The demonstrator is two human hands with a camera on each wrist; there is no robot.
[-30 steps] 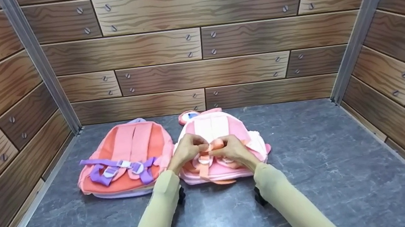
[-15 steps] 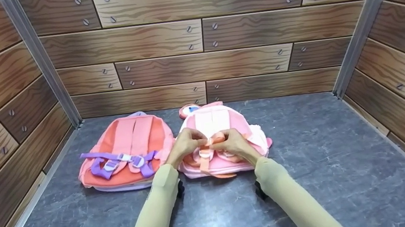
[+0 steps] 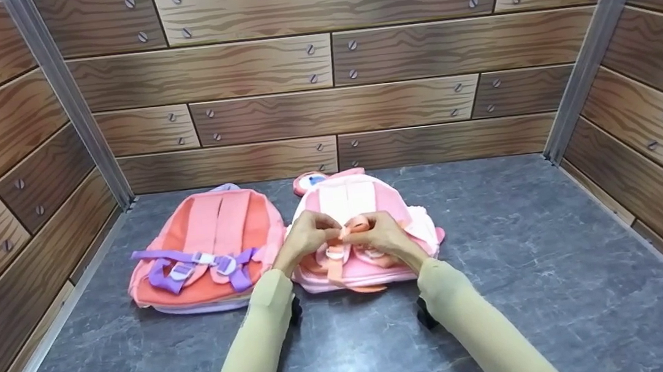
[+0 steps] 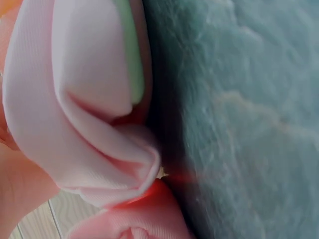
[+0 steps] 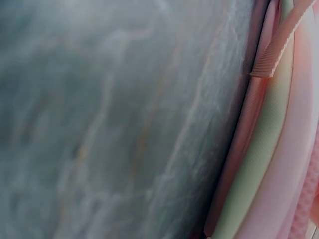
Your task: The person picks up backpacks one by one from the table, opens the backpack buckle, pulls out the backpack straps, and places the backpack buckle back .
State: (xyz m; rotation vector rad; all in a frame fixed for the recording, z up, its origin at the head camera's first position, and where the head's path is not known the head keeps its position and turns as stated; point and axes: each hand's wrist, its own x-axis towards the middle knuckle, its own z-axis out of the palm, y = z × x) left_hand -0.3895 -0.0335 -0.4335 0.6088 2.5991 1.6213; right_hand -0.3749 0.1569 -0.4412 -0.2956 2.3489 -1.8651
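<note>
In the head view a pink and white child's backpack (image 3: 391, 198) lies with its shoulder-strap side up. Over its lower half, my left hand (image 3: 308, 241) and my right hand (image 3: 387, 235) meet, both pinching an orange strap (image 3: 335, 272). A small pale buckle (image 3: 344, 233) shows between the fingertips, partly covered by them. From the right hand a loop of the strap bulges upward. The left wrist view has the backpack's pale pink side (image 4: 89, 50) close up, with part of the hand at the left edge. A loose strap end (image 5: 273, 59) hangs over the backpack's edge in the right wrist view.
Left of it, a coral-pink backpack (image 3: 203, 224) lies with a purple strap (image 3: 163, 256) joined by a white buckle. A red plush piece with an eye (image 3: 309, 181) pokes out behind the pink one. Wood-patterned walls (image 3: 319, 64) enclose the dark grey tabletop (image 3: 529, 251) on three sides.
The head view first tilted downward, then held nearly still. Both hands stay at the buckle with small finger movements; the orange loop by my right hand now stands rounder and more open.
</note>
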